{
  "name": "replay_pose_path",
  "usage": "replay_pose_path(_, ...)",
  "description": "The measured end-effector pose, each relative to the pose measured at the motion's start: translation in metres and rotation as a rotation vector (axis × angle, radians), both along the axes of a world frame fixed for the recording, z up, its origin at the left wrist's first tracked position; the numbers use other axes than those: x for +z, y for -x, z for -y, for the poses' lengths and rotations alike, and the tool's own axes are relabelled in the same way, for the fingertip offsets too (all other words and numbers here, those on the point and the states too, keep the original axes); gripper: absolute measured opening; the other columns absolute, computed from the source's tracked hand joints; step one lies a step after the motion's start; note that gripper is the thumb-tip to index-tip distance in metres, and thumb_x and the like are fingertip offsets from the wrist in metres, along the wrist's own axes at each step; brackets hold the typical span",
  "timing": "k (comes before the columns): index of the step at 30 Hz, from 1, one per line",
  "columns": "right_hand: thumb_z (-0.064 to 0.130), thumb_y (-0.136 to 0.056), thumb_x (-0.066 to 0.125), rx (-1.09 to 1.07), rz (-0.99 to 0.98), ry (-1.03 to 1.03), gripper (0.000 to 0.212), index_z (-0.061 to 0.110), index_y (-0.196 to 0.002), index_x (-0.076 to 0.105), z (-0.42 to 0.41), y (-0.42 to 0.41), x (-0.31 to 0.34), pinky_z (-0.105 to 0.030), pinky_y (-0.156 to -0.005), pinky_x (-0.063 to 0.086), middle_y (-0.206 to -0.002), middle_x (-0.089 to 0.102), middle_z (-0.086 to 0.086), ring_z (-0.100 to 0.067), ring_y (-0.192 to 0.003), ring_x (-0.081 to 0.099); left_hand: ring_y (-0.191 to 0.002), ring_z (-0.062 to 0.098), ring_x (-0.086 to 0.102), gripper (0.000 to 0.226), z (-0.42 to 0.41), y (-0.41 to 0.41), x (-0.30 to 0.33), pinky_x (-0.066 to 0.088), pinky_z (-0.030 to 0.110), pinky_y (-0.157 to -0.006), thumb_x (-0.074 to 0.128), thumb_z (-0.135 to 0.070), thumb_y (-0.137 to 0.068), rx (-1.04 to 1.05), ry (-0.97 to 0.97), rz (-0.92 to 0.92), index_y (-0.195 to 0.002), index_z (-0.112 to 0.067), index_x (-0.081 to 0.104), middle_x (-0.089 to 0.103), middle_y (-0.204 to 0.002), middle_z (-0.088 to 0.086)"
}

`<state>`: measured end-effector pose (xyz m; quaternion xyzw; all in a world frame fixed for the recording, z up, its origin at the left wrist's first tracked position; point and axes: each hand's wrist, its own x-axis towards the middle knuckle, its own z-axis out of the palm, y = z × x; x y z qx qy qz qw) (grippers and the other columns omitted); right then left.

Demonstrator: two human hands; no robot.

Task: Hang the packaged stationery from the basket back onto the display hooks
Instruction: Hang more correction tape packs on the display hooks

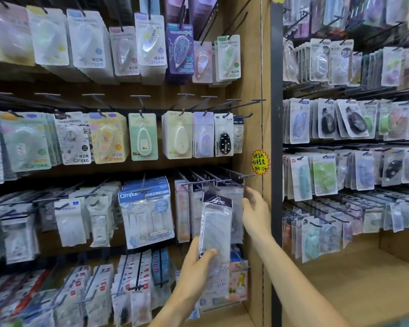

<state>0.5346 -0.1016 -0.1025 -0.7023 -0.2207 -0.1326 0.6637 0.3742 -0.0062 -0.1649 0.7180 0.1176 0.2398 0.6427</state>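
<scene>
A wooden display wall [243,95] is filling the left and centre of the frame, its black hooks [219,178] carrying rows of packaged correction tapes. A second rack [354,128] is standing at the right. Low in the centre, the left hand [196,263] is gripping a clear packet [215,228] with a dark header by its lower end, holding it upright just under a hook. The right hand [254,208], fingers spread, is reaching beside the hanging packets.
</scene>
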Motion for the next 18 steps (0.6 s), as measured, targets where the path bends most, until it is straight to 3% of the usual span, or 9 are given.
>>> replay_pose_path(3,0.040,-0.100,0.061,0.157,-0.032,-0.137,0.037,0.036,-0.133,0.045,0.022,0.041,-0.020,-0.024,-0.081,0.045,-0.117,0.058,0.016,-0.006,-0.110,0.059,-0.109,-0.002,0.067,0.029,0.011,-0.013,-0.002,0.054,0.017,-0.080,0.056,-0.022,-0.105,-0.037,-0.026,-0.009,-0.121,-0.045,0.060,0.070,-0.123,-0.012)
replay_pose_path(5,0.035,-0.098,0.066,0.188,0.009,-0.157,0.038,0.039,-0.129,0.044,0.024,0.045,-0.025,-0.022,-0.079,0.045,-0.118,0.058,0.013,-0.005,-0.107,0.059,-0.095,-0.020,0.064,0.028,0.019,-0.023,0.004,0.049,0.004,-0.071,0.055,-0.020,-0.106,-0.087,-0.041,0.017,-0.118,-0.046,0.057,0.069,-0.115,-0.023)
replay_pose_path(7,0.025,-0.098,0.067,0.147,0.052,-0.174,0.035,0.039,-0.125,0.049,0.022,0.036,-0.019,-0.025,-0.085,0.047,-0.122,0.055,0.017,-0.007,-0.111,0.057,-0.091,-0.028,0.060,0.031,0.025,-0.032,0.012,0.047,-0.001,-0.069,0.055,-0.021,-0.107,-0.123,-0.052,0.017,-0.117,-0.050,0.053,0.066,-0.108,-0.035)
replay_pose_path(9,0.018,-0.098,0.065,0.100,0.062,-0.192,0.036,0.036,-0.127,0.054,0.019,0.022,-0.010,-0.034,-0.098,0.048,-0.129,0.055,0.018,-0.010,-0.121,0.054,-0.105,-0.022,0.061,0.031,0.029,-0.043,0.018,0.051,0.004,-0.078,0.055,-0.025,-0.107,-0.139,-0.063,0.006,-0.126,-0.051,0.053,0.067,-0.118,-0.031)
replay_pose_path(11,0.014,-0.099,0.063,0.081,0.066,-0.173,0.039,0.032,-0.134,0.055,0.017,0.014,-0.001,-0.034,-0.109,0.041,-0.140,0.053,0.016,-0.009,-0.132,0.046,-0.128,-0.002,0.059,0.041,0.032,-0.051,0.024,0.054,0.020,-0.099,0.056,-0.034,-0.106,-0.134,-0.102,0.012,-0.144,-0.043,0.047,0.062,-0.139,-0.018)
replay_pose_path(14,0.014,-0.100,0.061,0.059,0.072,-0.124,0.041,0.031,-0.137,0.056,0.013,0.006,0.006,-0.028,-0.106,0.035,-0.144,0.051,0.011,-0.006,-0.132,0.042,-0.132,0.012,0.059,0.039,0.029,-0.063,0.024,0.051,0.038,-0.110,0.058,-0.039,-0.103,-0.109,-0.127,0.004,-0.141,-0.036,0.050,0.064,-0.138,-0.008)
replay_pose_path(16,0.014,-0.100,0.062,0.018,0.059,-0.108,0.040,0.032,-0.135,0.057,0.013,0.004,0.009,-0.028,-0.107,0.035,-0.146,0.051,0.006,-0.010,-0.133,0.045,-0.119,0.004,0.064,0.019,0.029,-0.065,0.026,0.055,0.023,-0.099,0.055,-0.032,-0.106,-0.106,-0.126,-0.007,-0.123,-0.041,0.055,0.068,-0.125,-0.013)
replay_pose_path(18,0.014,-0.101,0.061,-0.028,0.049,-0.082,0.041,0.031,-0.138,0.057,0.013,0.003,0.008,-0.028,-0.106,0.035,-0.145,0.051,0.003,-0.012,-0.132,0.047,-0.109,-0.009,0.060,0.016,0.032,-0.062,0.030,0.048,0.005,-0.078,0.052,-0.028,-0.109,-0.120,-0.128,-0.017,-0.111,-0.044,0.050,0.061,-0.112,-0.026)
